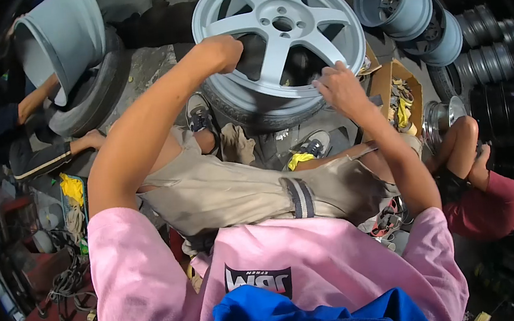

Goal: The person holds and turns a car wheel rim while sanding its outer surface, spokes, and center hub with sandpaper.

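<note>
The six-spoke wheel (pixel 275 61) lies face up in front of me, just beyond my shoes (pixel 199 115), above a tyre (pixel 233 114) that shows under its near edge. My left hand (pixel 224 54) is curled at the rim's near left side; I can't tell whether its fingers close on the metal or on something small, or simply rest there. My right hand (pixel 344 92) is at the near right part of the rim, fingers bent narrow, with the tips close to the outer lip; they are blurred, so I can't say whether anything is pinched between them. As I judge it, this work at the lip goes best with the left hand as a steady brace and the right one light, its fingertips following the curve evenly rather than digging in at one spot. Pressing hard with only one hand could rock the wheel on what's under it, so I'd share the load between both sides. The pale finish looks as if it would show scuffs, so I'd lift my fingers clear of the spoke edges instead of dragging them across. My knees are spread around the work, which leaves my forearms room to reach. I'd watch my right elbow, though, as a cardboard box (pixel 388 81) stands just beyond that forearm, near the wheel.
</note>
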Available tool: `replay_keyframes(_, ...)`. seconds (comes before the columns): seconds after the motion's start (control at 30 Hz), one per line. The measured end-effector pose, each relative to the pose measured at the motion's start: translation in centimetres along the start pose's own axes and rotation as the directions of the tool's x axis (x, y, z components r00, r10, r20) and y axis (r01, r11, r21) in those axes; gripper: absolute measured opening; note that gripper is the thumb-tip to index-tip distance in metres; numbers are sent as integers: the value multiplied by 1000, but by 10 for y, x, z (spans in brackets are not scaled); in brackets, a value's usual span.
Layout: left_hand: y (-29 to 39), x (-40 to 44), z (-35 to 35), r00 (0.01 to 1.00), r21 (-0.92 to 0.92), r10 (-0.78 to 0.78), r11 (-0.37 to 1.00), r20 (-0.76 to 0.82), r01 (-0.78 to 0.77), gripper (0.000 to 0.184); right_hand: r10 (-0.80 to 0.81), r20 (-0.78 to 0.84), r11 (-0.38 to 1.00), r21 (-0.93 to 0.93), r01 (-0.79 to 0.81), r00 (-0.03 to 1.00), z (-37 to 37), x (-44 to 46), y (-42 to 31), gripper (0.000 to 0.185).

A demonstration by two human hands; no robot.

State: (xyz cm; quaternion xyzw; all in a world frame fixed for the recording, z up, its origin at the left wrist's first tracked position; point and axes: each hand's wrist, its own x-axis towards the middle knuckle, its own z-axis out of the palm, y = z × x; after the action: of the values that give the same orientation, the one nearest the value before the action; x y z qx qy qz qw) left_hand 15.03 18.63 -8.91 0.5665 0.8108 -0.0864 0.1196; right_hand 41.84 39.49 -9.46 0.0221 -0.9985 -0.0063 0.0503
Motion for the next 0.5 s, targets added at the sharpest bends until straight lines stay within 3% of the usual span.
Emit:
replay_keyframes(0.03, 5, -10, -4, 1000, -6, -6, 1000, 14, 6, 21, -7, 8, 1000, 13, 6, 1000, 4, 10, -16, 22)
replay_keyframes(0.1, 7, -23, -19, 994, 21, -13, 1000, 107, 11, 24, 8, 4, 938, 347, -9, 1000, 1, 30, -43, 26)
replay_keyframes(0.17, -17, -15, -6, 992, -32, -32, 999, 125, 36, 23, 34, 32, 933, 357, -43, 999, -9, 32, -43, 26)
replay_keyframes(0.27, -44, -23, -14, 996, -176, -84, 981, 12, 85, 35, -55, 132, 954, 298, 13, 990, -15, 10, 11, 25)
replay_keyframes(0.3, -57, -22, -9, 996, -186, -84, 979, 13, 85, 35, -30, 102, 978, 207, 8, 994, -19, -1, 26, 23)
replay_keyframes(0.33, -74, -20, -5, 1000, -314, -17, 949, -17, 11, 35, -13, 66, 994, 113, 5, 998, -24, -5, 32, 23)
replay_keyframes(0.37, -88, -17, 0, 998, -430, 42, 901, -53, -61, 35, -22, 68, 994, 112, 15, 997, -22, -4, 29, 23)
replay_keyframes(0.43, -93, -34, -24, 996, -438, 52, 896, -71, -78, 35, -61, 31, 993, 102, 58, 998, -12, -8, 6, 20)
replay_keyframes(0.5, -110, -45, -32, 995, -480, -39, 877, -89, -9, 35, -6, -125, 957, 288, 42, 992, 2, -6, -38, 23)
